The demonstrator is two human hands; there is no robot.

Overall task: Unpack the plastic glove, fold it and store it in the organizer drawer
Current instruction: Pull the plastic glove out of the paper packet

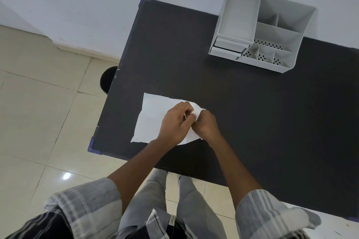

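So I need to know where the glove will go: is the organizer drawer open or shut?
Shut, it seems: the drawer front sits about flush with the organizer, nothing pulled out, while both hands work the white packet.

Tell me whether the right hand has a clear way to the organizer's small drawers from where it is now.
Probably yes. Bare dark table lies between the right hand and the drawers, with nothing standing in the path. But both hands, left hand included, grip the white packet, so it must let go first.

Black table, tiled floor
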